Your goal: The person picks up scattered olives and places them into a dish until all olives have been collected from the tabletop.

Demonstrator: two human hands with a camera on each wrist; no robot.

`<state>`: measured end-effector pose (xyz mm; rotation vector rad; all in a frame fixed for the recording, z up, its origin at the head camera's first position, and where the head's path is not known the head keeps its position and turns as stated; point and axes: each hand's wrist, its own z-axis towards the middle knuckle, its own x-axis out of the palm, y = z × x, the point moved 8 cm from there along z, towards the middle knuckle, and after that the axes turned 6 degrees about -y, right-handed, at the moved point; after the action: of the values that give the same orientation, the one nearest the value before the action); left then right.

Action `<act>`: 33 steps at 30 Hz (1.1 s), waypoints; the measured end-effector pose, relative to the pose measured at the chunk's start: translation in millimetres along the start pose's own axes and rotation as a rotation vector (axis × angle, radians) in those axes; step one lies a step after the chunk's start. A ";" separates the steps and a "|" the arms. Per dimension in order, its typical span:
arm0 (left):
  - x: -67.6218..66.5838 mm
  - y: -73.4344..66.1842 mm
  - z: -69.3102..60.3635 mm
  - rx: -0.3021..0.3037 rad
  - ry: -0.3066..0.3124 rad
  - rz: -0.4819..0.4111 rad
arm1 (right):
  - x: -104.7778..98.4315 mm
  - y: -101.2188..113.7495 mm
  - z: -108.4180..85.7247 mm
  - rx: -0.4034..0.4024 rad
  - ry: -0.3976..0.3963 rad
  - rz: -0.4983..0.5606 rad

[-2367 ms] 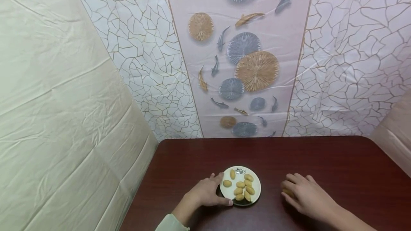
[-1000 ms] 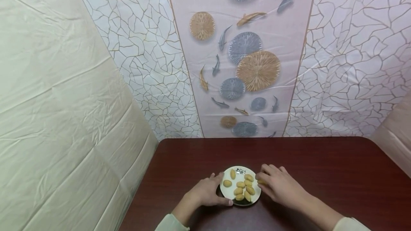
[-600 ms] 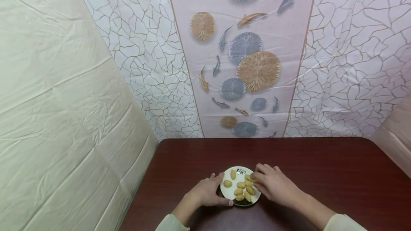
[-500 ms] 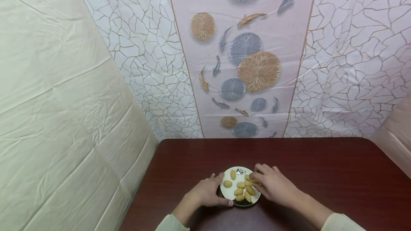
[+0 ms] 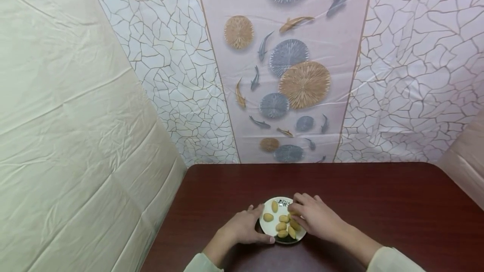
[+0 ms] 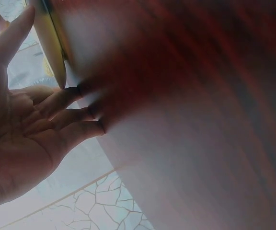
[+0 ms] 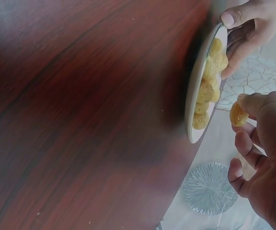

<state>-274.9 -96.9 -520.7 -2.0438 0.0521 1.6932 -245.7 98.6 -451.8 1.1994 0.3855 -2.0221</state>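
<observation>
A round white plate with a dark floral print stands on the table and bears several small yellow oval pieces. My left hand lies at its left side, thumb and index finger spread along the rim; the left wrist view shows the other fingers nearly straight against the table. Over the plate's right side, my right hand pinches one yellow oval piece between thumb and index finger, its other fingers loosely bent. In the right wrist view that piece is apart from the plate. The right hand hides part of the pile in the head view.
The dark red-brown table reaches back to a patterned cloth wall with printed fish and discs. A pale cloth hangs along the left side, and another at the right.
My right hand has come leftward from the bare table to over the plate's right side, carrying the yellow oval piece. My left hand has stayed at the plate's left rim.
</observation>
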 end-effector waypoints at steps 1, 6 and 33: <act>0.0 0.1 0.1 0.001 0.001 -0.003 | 1.7 -0.5 0.7 0.007 0.012 0.004; -0.2 0.1 0.4 -0.004 0.007 -0.020 | 5.4 -0.3 3.6 0.017 0.025 -0.001; -0.5 0.9 2.0 -0.023 0.023 0.004 | 27.5 -3.1 19.6 0.028 0.090 -0.012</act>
<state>-277.2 -97.0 -520.7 -2.0819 0.0445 1.6805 -268.2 77.1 -465.3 1.3117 0.4098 -1.9947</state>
